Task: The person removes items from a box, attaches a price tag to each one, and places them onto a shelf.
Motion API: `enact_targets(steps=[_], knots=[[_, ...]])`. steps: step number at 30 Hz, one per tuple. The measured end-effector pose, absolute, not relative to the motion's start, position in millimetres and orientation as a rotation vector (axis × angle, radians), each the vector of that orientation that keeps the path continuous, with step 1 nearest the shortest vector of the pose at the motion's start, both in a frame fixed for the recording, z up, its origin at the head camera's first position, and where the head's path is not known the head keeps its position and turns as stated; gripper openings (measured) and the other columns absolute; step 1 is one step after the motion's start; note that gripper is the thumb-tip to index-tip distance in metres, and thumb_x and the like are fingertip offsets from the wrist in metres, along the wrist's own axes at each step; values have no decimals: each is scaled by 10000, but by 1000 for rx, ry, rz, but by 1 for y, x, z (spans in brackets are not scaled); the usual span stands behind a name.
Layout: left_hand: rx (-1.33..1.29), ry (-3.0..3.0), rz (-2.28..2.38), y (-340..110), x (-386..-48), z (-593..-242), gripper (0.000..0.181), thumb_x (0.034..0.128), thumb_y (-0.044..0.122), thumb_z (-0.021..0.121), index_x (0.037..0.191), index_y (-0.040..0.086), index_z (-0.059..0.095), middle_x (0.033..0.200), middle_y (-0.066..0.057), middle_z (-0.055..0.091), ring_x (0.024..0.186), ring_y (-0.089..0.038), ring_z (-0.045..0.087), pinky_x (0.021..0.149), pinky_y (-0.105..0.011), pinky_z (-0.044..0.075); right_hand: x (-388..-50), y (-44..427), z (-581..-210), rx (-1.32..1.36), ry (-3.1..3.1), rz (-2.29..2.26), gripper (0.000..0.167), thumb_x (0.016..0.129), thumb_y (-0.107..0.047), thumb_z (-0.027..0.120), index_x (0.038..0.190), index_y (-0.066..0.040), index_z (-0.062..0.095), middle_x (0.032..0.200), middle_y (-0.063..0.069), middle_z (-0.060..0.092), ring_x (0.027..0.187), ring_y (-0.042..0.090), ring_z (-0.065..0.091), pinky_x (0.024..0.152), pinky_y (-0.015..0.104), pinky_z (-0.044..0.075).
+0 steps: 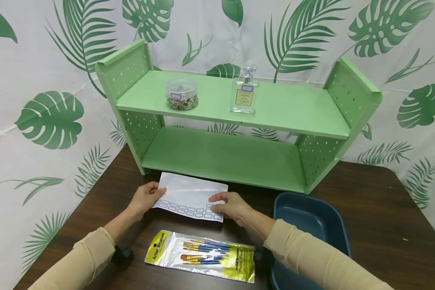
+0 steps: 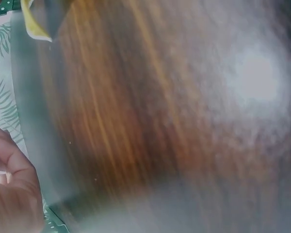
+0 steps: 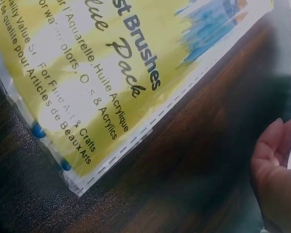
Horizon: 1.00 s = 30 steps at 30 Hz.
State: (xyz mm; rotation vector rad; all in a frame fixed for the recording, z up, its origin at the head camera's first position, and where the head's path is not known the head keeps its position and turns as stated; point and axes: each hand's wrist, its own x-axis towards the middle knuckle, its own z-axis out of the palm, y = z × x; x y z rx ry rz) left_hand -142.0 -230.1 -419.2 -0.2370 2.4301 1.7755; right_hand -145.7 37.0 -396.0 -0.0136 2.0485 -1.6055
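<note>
A white sticker sheet (image 1: pixel 192 189) with rows of small blue-outlined labels along its lower part is held up over the table. My left hand (image 1: pixel 145 199) pinches its left edge, and my right hand (image 1: pixel 233 207) pinches the right edge between thumb and fingers. In the left wrist view the left hand (image 2: pixel 14 179) shows only at the left border; in the right wrist view the right hand (image 3: pixel 276 174) is at the right border with a bit of sheet. Nearer me lies a pack of artist brushes (image 1: pixel 203 255), flat on the table.
A green two-tier shelf (image 1: pixel 224 157) stands behind the hands. On its upper board are a clear round jar (image 1: pixel 181 94) and a glass perfume bottle (image 1: pixel 244 94), each bearing a small label. A blue bin (image 1: pixel 311 217) sits at the right, partly under my right forearm.
</note>
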Motion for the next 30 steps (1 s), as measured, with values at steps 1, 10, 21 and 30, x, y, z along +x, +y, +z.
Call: enact_targets(steps=[1,10,21,30], knots=[[-236,2426,1783,-230,-142,-419,255,961,108,523,1079,-118,505,740,-7,603,611,-35,563,534,-180,463,-146,37,-397,-14,2054,-1610,245,838,52,635,1082,48,613,920,108,632,722,117,593,650,264,530],[-244,2372,1815,-228,-141,-418,259,965,107,514,1088,-119,488,723,14,598,600,-36,572,523,-181,472,-145,41,-396,-38,2070,-1618,264,842,63,623,1103,28,626,982,129,666,783,140,637,701,294,549],[-245,2364,1808,-227,-142,-417,267,970,125,512,1103,-106,493,731,24,614,621,-49,588,541,-189,483,-145,42,-396,-15,2066,-1609,197,846,58,628,1039,44,661,950,109,673,773,122,622,720,301,547],[-254,2329,1883,-225,-142,-414,265,969,115,509,1116,-105,481,726,53,610,622,-35,590,551,-181,486,-147,45,-393,-50,2051,-1596,243,851,68,615,1090,39,645,973,110,661,772,126,611,713,292,542]])
